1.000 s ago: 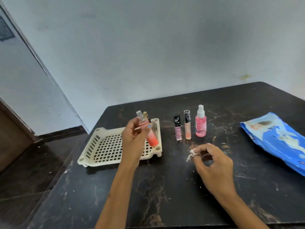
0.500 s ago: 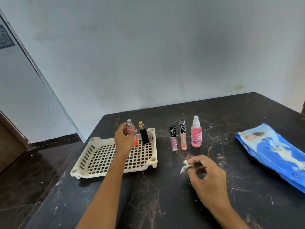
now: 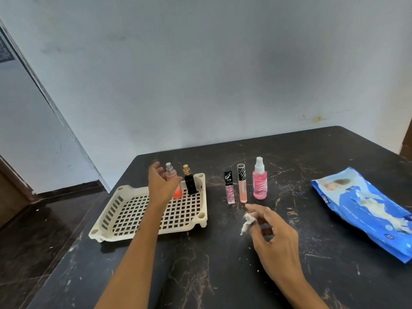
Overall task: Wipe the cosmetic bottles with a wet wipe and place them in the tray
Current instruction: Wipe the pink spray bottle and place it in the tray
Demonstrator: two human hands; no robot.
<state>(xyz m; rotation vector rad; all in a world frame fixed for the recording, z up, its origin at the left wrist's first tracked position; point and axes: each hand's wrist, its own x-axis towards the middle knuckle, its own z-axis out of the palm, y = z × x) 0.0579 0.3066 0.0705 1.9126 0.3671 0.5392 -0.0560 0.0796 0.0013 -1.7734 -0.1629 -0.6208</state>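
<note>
Scratched black table (image 3: 223, 275), left hand (image 3: 161, 188) loose by the orange bottle (image 3: 172, 182), right hand (image 3: 275, 236) pinching the wipe (image 3: 246, 223); 3 light, slick-looking bottles left, probably grab mid-body.

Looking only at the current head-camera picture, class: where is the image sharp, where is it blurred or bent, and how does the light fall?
Head view: the left hand is slightly motion-blurred beside the orange spray bottle; the tray and pink spray bottle look sharp; wide-angle bending tilts the door frame; light is soft and even, with faint shadows on the table and no strong glare.
</note>
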